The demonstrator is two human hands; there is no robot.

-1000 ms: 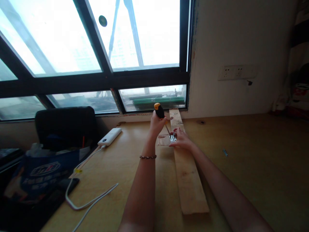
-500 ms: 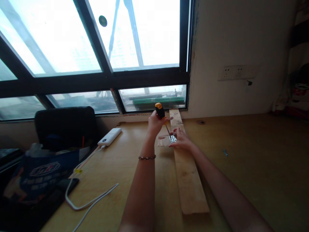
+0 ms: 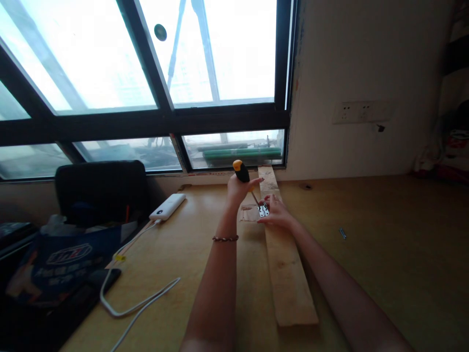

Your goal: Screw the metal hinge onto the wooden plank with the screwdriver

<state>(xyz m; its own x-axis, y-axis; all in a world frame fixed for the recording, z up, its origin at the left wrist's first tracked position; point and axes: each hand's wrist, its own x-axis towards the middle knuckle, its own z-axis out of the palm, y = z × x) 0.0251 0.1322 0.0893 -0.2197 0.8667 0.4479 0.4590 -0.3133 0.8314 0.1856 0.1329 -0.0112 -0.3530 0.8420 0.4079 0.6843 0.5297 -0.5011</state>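
Note:
My left hand (image 3: 239, 188) grips a screwdriver (image 3: 242, 172) with a black and yellow handle. Its shaft slants down to a small metal hinge (image 3: 263, 210). The hinge lies on a long wooden plank (image 3: 286, 264) that runs away from me toward the window. My right hand (image 3: 276, 212) rests on the plank with its fingers pressed around the hinge. A small flat wooden piece (image 3: 249, 214) lies just left of the hinge on the table (image 3: 366, 264).
A white power bank (image 3: 167, 207) with a white cable (image 3: 135, 305) lies at left. A black chair (image 3: 100, 188) and a blue bag (image 3: 58, 266) stand further left. A loose screw (image 3: 342, 233) lies right of the plank. Window and wall sockets (image 3: 361, 111) are behind.
The left hand has turned slightly on the screwdriver handle, with its fingers now spread a little toward the plank. The view shifted down a touch. The right hand stays on the hinge.

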